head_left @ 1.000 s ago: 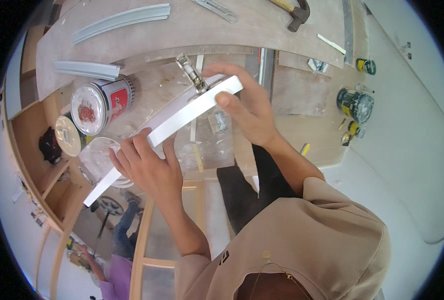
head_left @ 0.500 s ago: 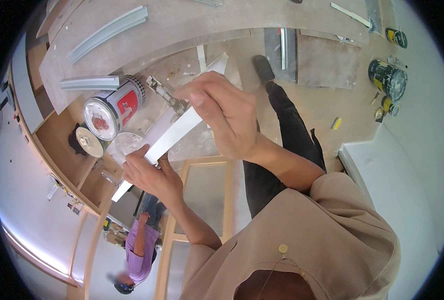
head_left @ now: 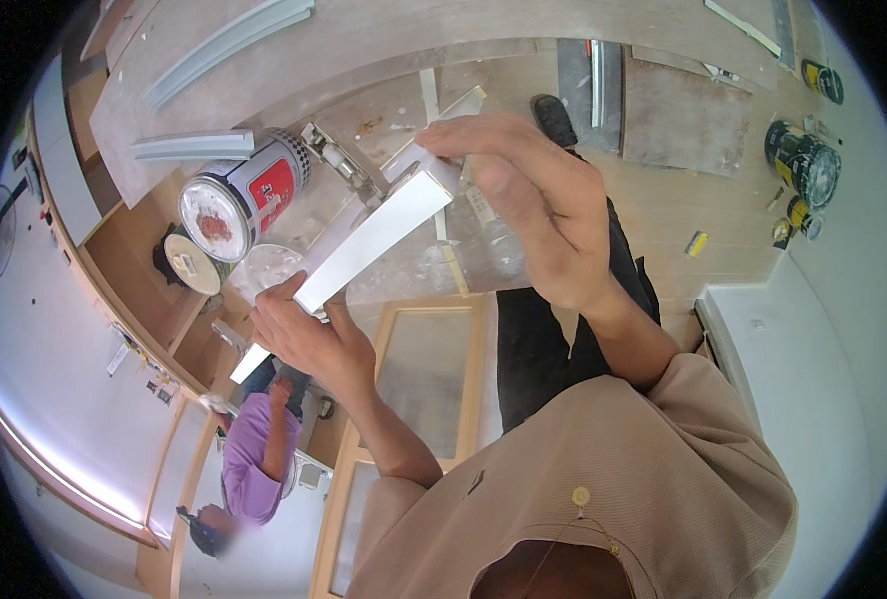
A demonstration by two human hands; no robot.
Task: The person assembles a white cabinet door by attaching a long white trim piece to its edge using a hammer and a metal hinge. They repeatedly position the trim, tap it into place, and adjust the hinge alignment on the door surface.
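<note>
A narrow white panel [head_left: 379, 238] slants up and away from me, its pale edge toward me. My left hand [head_left: 316, 337] grips it near its lower-left part, fingers over one side and thumb on the other. A metal cabinet hinge [head_left: 344, 165] juts out from the panel's far side. My right hand [head_left: 553, 205] is at the panel's upper-right end, fingers stretched out over its far side and thumb apart. It is not wrapped round the panel; whether its fingertips touch the panel I cannot tell.
Left of the hinge stands a paint can [head_left: 229, 205] with a red label; beside it is a lidded tub [head_left: 192, 262]. Grey metal profiles [head_left: 229, 50] lie on the dusty board [head_left: 443, 25]. A co-worker in a purple shirt [head_left: 262, 454] is at lower left. Several dark buckets [head_left: 803, 165] line the right wall.
My right hand has loosened from the panel and moved right, its fingers straightening. My left hand keeps its grip. The view has shifted slightly, and the co-worker has changed posture.
</note>
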